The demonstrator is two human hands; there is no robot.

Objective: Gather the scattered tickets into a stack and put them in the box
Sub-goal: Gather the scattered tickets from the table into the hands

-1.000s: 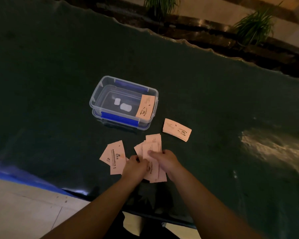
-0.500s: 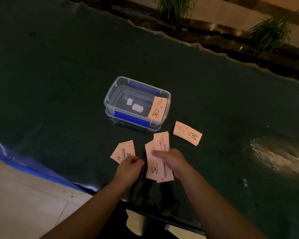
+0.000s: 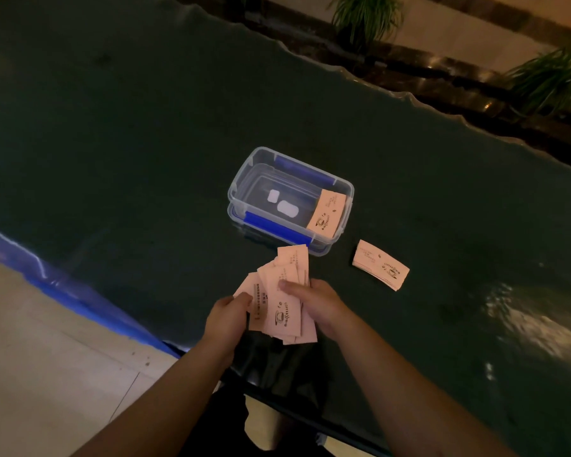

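A loose fan of pink tickets (image 3: 279, 301) lies at the near edge of the dark table, just in front of the clear plastic box (image 3: 244, 179) with blue clips. My left hand (image 3: 226, 316) pinches the fan's left tickets. My right hand (image 3: 317, 303) grips the fan from the right, thumb on top. One pink ticket (image 3: 327, 211) leans inside the box against its right wall. A small neat stack of tickets (image 3: 379, 265) lies on the table to the right of the box, apart from both hands.
The dark green table (image 3: 145, 143) has a wavy far edge with plants (image 3: 366, 14) behind it. A blue strip (image 3: 63, 285) runs along the table's left edge above a pale tiled floor (image 3: 47, 374). A bright reflection (image 3: 534, 324) shows at the right.
My left hand slid the tickets that lay to the left over against the main pile, so both hands now hold one fan. The camera shifted, so the box sits further right in view.
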